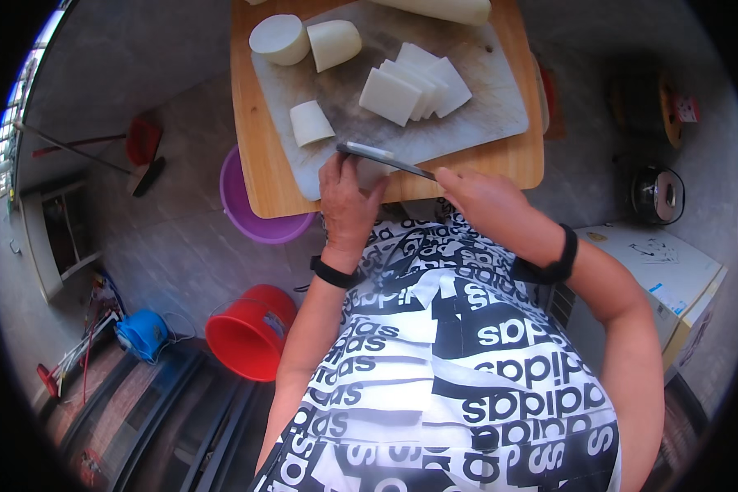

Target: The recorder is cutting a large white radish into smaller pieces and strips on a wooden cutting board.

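Observation:
My left hand (349,200) holds a block of peeled white radish or a similar vegetable (372,169) at the near edge of a worn white cutting board (498,111). In my right hand (483,200) is a knife (415,169), its blade lying across the block, with a thin slice (370,150) just beyond it. Several square white slices (390,96) lie overlapped on the board. A small end piece (312,123) lies left of them, below two thick round chunks (279,39) (334,45). A long white piece (449,8) rests at the far edge.
The board lies on a wooden table (258,178). A purple basin (240,206) stands below its left side, a red bucket (252,332) nearer me. A blue object (141,334), a broom (147,175) and a red dustpan (142,141) are at left; a white cabinet (646,258) is at right.

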The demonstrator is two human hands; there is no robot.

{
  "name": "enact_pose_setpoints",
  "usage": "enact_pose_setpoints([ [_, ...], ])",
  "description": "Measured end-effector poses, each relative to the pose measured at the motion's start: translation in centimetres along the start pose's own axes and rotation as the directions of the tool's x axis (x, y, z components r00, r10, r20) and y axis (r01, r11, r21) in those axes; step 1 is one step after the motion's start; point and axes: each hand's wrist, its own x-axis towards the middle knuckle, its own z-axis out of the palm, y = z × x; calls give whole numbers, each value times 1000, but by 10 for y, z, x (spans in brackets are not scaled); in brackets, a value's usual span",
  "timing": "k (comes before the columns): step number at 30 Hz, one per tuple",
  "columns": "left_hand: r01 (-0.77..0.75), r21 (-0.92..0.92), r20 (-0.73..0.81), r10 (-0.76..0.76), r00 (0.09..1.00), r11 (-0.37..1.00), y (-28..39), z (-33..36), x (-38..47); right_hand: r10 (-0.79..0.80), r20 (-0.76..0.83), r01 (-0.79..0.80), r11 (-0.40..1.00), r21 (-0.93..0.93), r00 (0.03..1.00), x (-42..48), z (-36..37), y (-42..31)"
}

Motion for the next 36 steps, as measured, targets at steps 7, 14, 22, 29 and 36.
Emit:
enact_pose_setpoints([
  [7,9,19,0,-9,1000,1000,0,1,0,-10,-104,9,1000,-10,995,10,33,14],
  [14,8,-9,-9,-8,1000,1000,-4,4,-5,43,-121,-43,999,1,992,-10,17,10],
  [22,-1,16,-42,1,999,1000,-5,6,-6,36,-51,-38,998,-41,998,-22,0,-9],
  [29,39,21,-13,-39,999,999,-3,4,-6,15,-67,-17,1000,-20,998,3,30,-2],
  [36,-25,-34,-69,23,997,999,-4,8,3,35,-99,-35,999,4,995,14,20,23],
])
